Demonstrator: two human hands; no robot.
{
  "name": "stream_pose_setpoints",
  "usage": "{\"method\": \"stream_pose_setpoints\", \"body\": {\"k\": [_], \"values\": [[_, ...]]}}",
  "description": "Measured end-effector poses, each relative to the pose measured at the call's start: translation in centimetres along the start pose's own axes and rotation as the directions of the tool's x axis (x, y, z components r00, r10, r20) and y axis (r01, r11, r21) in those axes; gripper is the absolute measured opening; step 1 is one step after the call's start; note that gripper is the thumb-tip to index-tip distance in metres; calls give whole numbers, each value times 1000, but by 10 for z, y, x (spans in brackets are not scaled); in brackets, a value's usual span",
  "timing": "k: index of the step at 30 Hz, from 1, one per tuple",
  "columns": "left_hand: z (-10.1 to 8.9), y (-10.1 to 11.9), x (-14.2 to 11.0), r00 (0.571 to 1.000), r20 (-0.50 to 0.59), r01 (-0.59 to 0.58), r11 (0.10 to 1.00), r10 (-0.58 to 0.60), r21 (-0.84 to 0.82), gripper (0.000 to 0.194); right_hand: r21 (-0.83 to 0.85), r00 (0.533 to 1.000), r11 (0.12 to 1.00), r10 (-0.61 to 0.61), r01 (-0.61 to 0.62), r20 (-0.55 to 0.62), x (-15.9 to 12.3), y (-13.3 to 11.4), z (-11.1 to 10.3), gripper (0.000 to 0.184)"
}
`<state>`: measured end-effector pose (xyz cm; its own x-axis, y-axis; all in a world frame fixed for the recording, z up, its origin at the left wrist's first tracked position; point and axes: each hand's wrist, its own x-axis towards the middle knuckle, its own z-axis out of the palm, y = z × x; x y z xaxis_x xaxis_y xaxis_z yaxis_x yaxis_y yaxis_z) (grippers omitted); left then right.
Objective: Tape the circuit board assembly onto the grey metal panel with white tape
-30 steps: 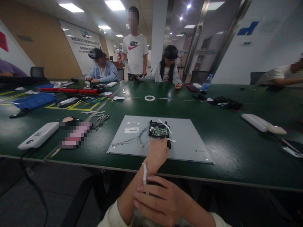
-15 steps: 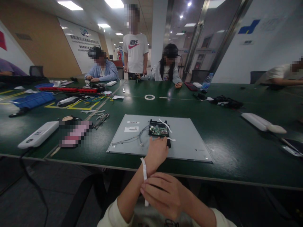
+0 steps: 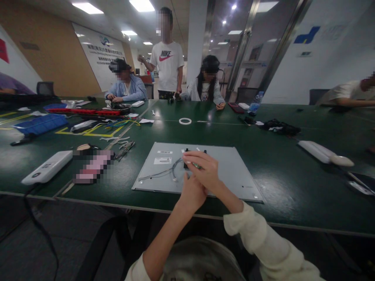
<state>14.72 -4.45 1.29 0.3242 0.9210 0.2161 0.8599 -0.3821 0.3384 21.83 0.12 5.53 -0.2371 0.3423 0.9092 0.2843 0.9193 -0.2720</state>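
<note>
A green circuit board (image 3: pixel 198 165) in a black frame (image 3: pixel 186 163) lies on the back of a grey display panel (image 3: pixel 231 171). Grey cables (image 3: pixel 160 172) run from it to the left. My right hand (image 3: pixel 205 168) reaches across the board, covering most of it, its fingers closed. At its fingertips shows the end of a white tape strip (image 3: pixel 183 151). Below it my left hand (image 3: pixel 193 195) is at the frame's near edge, thumb visible and the other fingers largely hidden behind my right hand; it seems to grip the board.
Left of the panel lie pliers (image 3: pixel 124 146), a pink blurred-out item (image 3: pixel 95 166) and a white device (image 3: pixel 48 168). A tape roll (image 3: pixel 185 121) sits behind the panel, a blue tray (image 3: pixel 41 124) far left. Co-workers sit across the table; one person stands.
My right hand has left my left wrist, taking the white tape strip off it, and moved forward over the circuit board. My left hand stays near the board. The standing person has raised an arm.
</note>
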Motion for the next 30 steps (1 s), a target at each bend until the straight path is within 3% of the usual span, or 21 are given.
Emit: {"method": "stream_pose_setpoints", "body": {"k": [3,6,8,12,16,20,26,30], "values": [[1,-5,-7,999,7,-49,998,49,-35,33,112,982,976,186,-187,23,6,25,16,13],[0,-14,-13,997,-70,-35,999,33,-31,36,212,924,899,374,-382,81,-1,42,28,13],[-3,-23,-15,991,-136,6,1000,-7,-4,37,241,892,859,435,-453,125,-8,48,34,13],[-10,-46,-14,946,-281,193,978,-164,78,40,210,889,866,424,-454,172,-17,51,42,12],[-13,-68,-12,916,-299,311,944,-266,112,39,131,898,905,367,-405,245,-18,48,47,13],[-14,-80,-12,921,-274,307,949,-278,69,35,118,910,927,315,-356,270,-19,43,49,13],[-9,-89,-12,911,-327,243,968,-250,-63,34,71,899,937,304,-342,314,-24,44,56,12],[-8,-94,-12,901,-352,210,965,-254,-157,34,-9,844,914,378,-406,380,-29,47,57,12]]}}
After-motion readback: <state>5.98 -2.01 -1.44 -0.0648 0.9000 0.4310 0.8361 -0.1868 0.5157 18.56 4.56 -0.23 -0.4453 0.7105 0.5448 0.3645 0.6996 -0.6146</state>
